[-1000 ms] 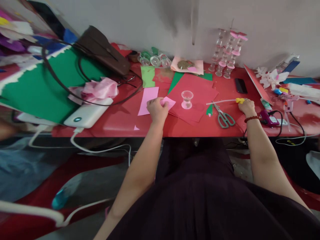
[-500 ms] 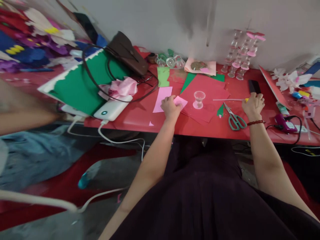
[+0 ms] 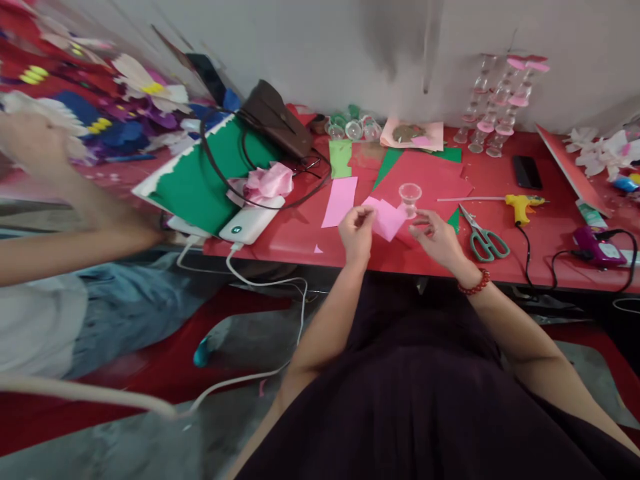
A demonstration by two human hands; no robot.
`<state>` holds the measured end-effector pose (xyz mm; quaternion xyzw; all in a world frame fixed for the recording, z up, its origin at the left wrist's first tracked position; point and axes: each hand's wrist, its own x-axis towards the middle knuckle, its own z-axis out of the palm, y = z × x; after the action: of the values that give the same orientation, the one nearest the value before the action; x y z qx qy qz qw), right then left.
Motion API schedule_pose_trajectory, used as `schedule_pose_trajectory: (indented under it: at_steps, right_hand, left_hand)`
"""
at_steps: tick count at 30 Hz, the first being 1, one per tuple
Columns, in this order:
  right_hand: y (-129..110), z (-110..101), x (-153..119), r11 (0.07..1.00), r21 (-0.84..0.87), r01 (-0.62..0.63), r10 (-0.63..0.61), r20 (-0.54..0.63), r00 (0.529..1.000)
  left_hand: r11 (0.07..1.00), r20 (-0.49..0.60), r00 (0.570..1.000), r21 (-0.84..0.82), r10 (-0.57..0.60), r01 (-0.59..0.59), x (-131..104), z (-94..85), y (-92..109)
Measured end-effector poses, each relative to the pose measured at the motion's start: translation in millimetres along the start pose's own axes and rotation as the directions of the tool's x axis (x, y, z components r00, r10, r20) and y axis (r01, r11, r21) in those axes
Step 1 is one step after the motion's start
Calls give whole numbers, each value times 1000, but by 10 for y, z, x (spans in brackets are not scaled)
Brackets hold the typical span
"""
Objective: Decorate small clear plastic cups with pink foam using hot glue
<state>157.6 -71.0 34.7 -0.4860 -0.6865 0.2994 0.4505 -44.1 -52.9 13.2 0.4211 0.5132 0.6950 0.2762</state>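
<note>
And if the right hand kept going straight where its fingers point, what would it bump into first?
Probably the clear plastic cup, just ahead of the right hand, though the pink paper is close by and depth is hard to judge.

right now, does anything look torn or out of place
The green board has a ragged white edge, as though torn. A pink scrap lies on the red table like a stray offcut, apart from the pink paper in the left hand.
</note>
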Motion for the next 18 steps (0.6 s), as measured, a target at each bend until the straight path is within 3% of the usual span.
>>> schedule_pose_trajectory:
  at_steps: [3, 5, 9, 13, 18]
  right_hand:
    - [-13, 86, 19, 986, 154, -70, 65, 38, 997]
    - [-24, 46, 109, 969, 225, -101, 102, 8, 995]
    - [-44, -140, 466, 930, 347, -120, 202, -212, 956]
    - [-41, -232, 841, 889, 414, -197, 320, -252, 913]
    - [-9, -170, 1054, 900, 335, -279, 350, -173, 921]
  left_hand:
    - [1000, 117, 993, -24, -13, 16, -204, 94, 39]
    - [999, 161, 987, -45, 14, -7, -222, 157, 47]
    - [997, 159, 984, -16, 78, -77, -3, 267, 22]
    - [997, 320, 946, 68, -48, 28, 258, 434, -122]
    - [982, 417, 892, 138, -174, 127, 337, 620, -372]
